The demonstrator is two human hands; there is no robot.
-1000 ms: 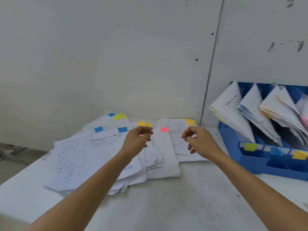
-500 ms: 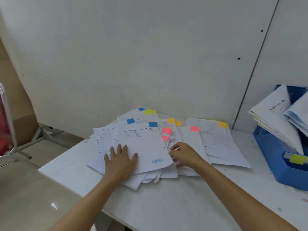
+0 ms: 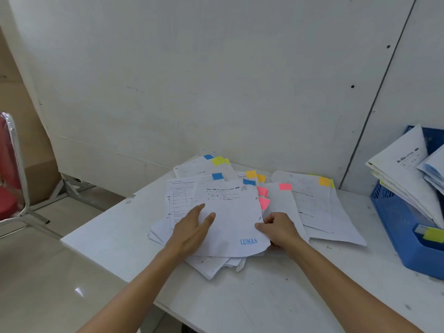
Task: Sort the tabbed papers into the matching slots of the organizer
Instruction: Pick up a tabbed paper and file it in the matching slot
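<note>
Half a second ago your left hand [image 3: 192, 228] lay flat, low on the left of the pile [image 3: 312, 205]. It has since slid up and to the right, and its straight fingers rest on the left edge of the top sheet [image 3: 230, 212], released and gripping nothing. Your right hand [image 3: 280, 228], which sat just beside that sheet, now has its thumb on the right edge and seems to pinch it, though the fingers underneath are hidden. That edge has lifted and bowed. The sheet is thin white paper with printed lines near the top, a blue "LUNAS" stamp at its lower right corner and a blue tab [image 3: 249, 181] at its top edge. It lies on the loosely fanned pile, whose small square tabs [image 3: 285, 187] are blue, yellow, orange and pink, on the matte white, speckled counter [image 3: 264, 296]. The sheet spans the gap between your hands. The blue plastic organizer [image 3: 389, 212], with its mesh wall, stands well apart on your right.
</note>
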